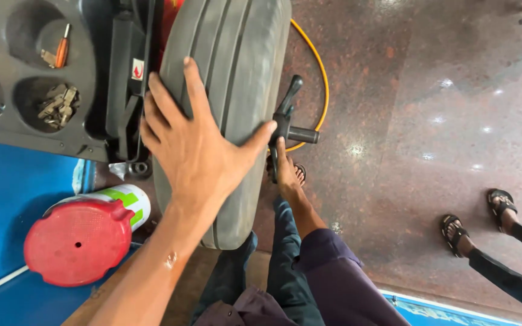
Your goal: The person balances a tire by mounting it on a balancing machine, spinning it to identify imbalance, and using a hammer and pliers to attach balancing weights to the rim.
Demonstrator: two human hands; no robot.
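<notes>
Spread flat with fingers splayed, the left hand (197, 142) was pressed against the tread of the upright tyre (231, 102) beside the black tool tray (92, 78), nothing being grasped; firm, centred palm pressure was judged advisable, the right hand being unseen.

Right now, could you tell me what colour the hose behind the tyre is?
The hose is orange-yellow, seen in the head view.

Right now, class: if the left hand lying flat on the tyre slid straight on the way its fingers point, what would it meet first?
The left hand points up along the tyre, so it would probably meet only more tread, then perhaps the black machine frame beside it; depth is unclear.
</notes>
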